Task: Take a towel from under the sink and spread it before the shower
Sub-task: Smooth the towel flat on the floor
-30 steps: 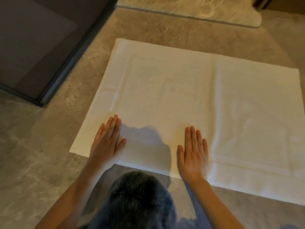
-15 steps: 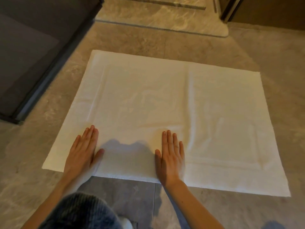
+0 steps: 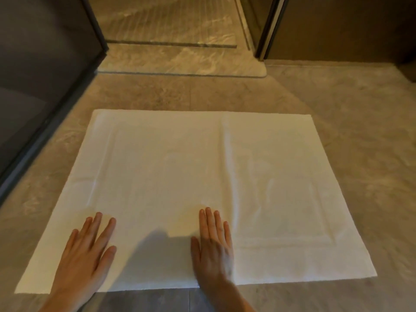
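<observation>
A white towel (image 3: 193,176) lies spread flat on the stone floor, with a faint crease running down its middle. My left hand (image 3: 87,248) rests palm down on its near left part, fingers apart. My right hand (image 3: 212,242) lies flat near the towel's near edge at the centre, fingers together. Neither hand grips the cloth. Beyond the towel's far edge is the shower threshold (image 3: 180,64), a raised stone step with a glass panel above it.
A dark glass door with a black frame (image 3: 40,122) runs along the left of the towel. A dark door post (image 3: 267,28) and brown wall stand at the back right. Bare grey stone floor (image 3: 364,154) extends to the right.
The view has tilted up, so the shower entrance shows more and the dark knee at the bottom is gone. Both hands stay flat on the towel's near part.
</observation>
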`<state>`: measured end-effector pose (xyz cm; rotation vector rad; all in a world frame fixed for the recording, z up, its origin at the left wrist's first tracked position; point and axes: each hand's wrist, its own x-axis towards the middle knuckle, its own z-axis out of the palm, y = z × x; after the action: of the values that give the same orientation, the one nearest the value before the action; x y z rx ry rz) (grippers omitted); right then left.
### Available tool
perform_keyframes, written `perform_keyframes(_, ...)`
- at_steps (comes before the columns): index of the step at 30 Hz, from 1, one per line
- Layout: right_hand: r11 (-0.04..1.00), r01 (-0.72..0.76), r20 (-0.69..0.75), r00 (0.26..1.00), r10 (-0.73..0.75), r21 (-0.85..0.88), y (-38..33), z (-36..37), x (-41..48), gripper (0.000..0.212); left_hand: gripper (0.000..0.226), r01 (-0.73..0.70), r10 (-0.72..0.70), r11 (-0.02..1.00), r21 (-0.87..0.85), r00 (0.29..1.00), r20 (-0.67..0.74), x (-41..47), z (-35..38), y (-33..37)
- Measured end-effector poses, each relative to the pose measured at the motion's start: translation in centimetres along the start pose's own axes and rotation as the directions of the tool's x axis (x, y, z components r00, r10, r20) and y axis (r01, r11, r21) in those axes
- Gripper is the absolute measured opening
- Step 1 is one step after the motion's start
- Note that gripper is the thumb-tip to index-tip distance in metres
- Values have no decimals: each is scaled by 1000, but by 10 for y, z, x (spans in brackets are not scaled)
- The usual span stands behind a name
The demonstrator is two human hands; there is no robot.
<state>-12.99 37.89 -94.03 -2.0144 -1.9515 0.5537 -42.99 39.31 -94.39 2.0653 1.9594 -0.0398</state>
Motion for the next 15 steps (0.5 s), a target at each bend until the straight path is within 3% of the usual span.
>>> perform_keyframes(7, 1000, -20, -117, 993, 22, 13, 34, -58, 72, 59, 64, -285, 302, 951, 116, 939, -167, 92, -40, 103)
perform_keyframes(12, 999, -26, -137, 990, 21, -37, 59, -91, 145, 56, 62, -401, 419, 908, 122, 887, -195, 178, -41, 188)
perform_keyframes(15, 997, 2, -111, 994, -10, -72, 67, -89, 178, 55, 56, -409, 420, 907, 98, 889, -184, 221, -34, 214)
